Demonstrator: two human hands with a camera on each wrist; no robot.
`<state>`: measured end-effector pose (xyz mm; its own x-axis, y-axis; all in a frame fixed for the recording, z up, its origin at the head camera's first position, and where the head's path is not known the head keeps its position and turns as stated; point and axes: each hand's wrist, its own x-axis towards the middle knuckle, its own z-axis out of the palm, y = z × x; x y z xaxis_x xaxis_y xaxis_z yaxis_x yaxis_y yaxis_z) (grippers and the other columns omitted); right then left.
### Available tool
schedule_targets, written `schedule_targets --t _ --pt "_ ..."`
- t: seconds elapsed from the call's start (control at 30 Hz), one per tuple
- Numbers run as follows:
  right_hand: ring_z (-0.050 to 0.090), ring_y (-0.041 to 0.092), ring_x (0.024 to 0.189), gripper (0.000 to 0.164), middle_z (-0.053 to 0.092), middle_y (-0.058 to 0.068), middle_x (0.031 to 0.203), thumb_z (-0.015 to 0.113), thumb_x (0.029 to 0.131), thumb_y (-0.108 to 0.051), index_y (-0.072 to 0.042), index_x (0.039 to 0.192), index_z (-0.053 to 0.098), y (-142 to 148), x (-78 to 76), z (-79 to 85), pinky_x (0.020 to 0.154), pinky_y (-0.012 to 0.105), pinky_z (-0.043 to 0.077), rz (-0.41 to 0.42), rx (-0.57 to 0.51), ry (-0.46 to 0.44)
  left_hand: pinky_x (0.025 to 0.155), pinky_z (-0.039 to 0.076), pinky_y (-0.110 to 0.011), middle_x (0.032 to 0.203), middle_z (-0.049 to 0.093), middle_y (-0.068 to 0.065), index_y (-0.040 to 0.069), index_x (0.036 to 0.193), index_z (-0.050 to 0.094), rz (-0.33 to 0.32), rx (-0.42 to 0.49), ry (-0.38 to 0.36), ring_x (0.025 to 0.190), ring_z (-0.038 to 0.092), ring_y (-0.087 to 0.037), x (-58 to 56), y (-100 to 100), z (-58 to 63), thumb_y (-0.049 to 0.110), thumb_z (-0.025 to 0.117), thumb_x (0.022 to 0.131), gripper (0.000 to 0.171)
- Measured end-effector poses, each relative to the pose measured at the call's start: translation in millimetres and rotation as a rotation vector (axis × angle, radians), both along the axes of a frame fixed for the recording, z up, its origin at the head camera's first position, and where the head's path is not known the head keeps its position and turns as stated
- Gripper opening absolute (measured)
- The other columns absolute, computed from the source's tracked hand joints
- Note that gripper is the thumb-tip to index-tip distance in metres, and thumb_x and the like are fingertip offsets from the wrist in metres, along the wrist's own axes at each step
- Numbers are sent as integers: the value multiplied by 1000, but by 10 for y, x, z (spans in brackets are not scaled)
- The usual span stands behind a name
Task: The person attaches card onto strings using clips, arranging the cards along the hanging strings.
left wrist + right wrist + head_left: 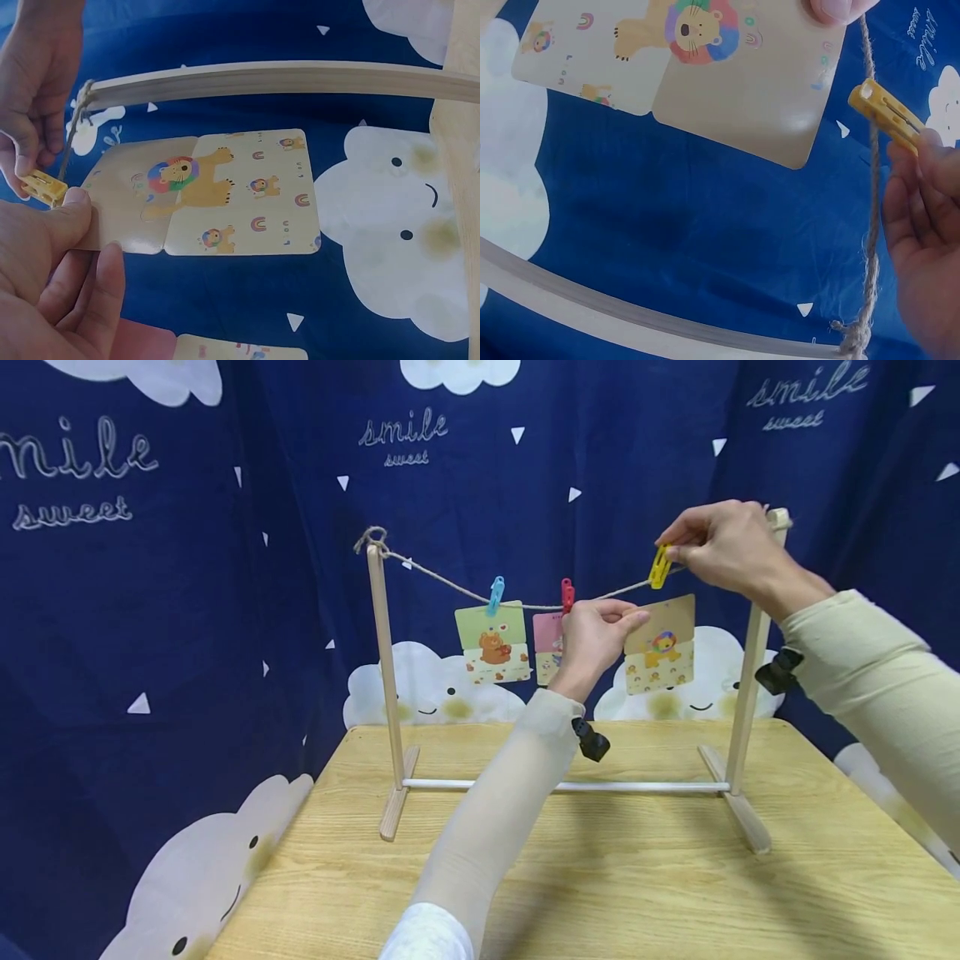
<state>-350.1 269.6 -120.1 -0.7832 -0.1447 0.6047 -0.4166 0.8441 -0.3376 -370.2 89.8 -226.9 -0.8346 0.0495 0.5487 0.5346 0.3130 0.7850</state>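
My left hand point(597, 639) pinches a brown-and-cream lion card point(661, 645) by its upper left corner, just below the twine point(453, 583). In the left wrist view the thumb lies over the face of the card point(240, 195). Up at the twine, my right hand point(731, 547) pinches a yellow clothespin point(660, 567) by its upper end. The right wrist view has the clothespin's far end point(868, 96) at the twine point(873, 202), apart from the card; whether it bites the twine I cannot tell.
A blue clothespin point(496, 596) holds a green bear card point(492, 643) on the twine. Beside it a red clothespin point(567, 594) holds a pink card point(546, 635), partly behind my left hand. Wooden posts point(386, 668) with a white crossbar point(645, 787) stand on the table point(600, 877).
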Motion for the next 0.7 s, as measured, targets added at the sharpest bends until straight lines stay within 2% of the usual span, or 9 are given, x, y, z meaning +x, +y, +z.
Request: schedule_targets --t 0.53,0.7 --pt "65 30 92 23 75 22 110 67 102 -19 -4 116 76 0 4 -41 62 17 44 20 41 -36 57 48 -21 75 72 17 25 92 84 33 22 5 72 63 1 -4 9 17 37 83 87 13" --pt "64 29 90 22 75 22 109 67 101 -17 -3 116 76 -6 10 -42 62 17 43 29 44 -33 57 47 -20 77 73 18 26 93 84 25 31 18 73 63 1 -13 2 30 37 82 87 13"
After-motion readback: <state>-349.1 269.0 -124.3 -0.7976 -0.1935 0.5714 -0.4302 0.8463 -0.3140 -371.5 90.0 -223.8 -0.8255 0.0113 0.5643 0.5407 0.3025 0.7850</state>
